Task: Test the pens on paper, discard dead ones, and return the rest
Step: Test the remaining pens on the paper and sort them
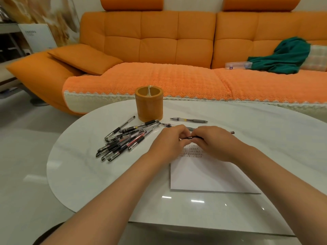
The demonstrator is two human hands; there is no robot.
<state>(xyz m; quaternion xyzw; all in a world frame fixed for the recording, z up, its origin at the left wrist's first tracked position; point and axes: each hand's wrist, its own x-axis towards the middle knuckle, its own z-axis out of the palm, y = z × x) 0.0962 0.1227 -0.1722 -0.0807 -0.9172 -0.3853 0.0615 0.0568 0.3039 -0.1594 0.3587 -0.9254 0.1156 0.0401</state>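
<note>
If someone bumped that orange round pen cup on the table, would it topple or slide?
The orange cylindrical pen cup looks squat and broad, so it would probably slide rather than tip. Most pens lie beside it, so it is likely light. The smooth white tabletop should let it glide.

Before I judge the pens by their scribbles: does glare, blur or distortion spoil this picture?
Head view: glare patches on the glossy table near its front edge, none on the paper; scribbles small and soft; wide-angle lens bows the sofa.
</note>
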